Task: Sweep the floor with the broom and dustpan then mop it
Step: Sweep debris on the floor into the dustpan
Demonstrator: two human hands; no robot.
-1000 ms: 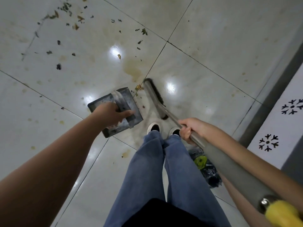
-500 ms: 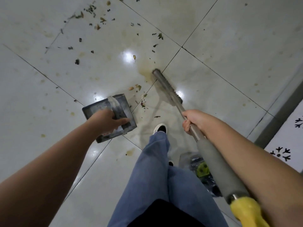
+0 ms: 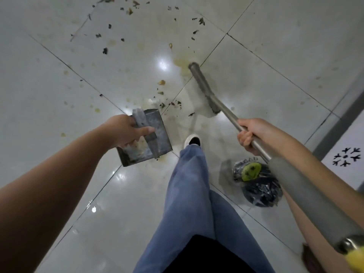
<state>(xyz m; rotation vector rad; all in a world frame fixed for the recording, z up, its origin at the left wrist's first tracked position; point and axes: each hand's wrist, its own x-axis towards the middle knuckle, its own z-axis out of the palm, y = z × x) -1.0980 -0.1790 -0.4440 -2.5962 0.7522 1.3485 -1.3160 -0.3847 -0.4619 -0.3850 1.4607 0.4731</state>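
My left hand (image 3: 128,133) grips the handle of a grey metal dustpan (image 3: 157,134), which it holds low over the pale tiled floor (image 3: 59,95). My right hand (image 3: 254,134) is closed round the metal shaft of the broom. The broom head (image 3: 204,89) rests on the tiles, up and to the right of the dustpan. Small leaf scraps (image 3: 167,104) lie between the dustpan's far edge and the broom head. More scattered debris (image 3: 106,50) and a yellowish stain (image 3: 181,63) lie farther out.
A black plastic bag with a green object (image 3: 256,180) lies on the floor to the right of my legs. My white shoe (image 3: 192,140) stands just right of the dustpan. A dark strip and a white patterned surface (image 3: 346,158) run along the right edge.
The broom head has swung outward from near my feet to the stain. My left foot has stepped forward. The dustpan has shifted a little and stays in my left hand.
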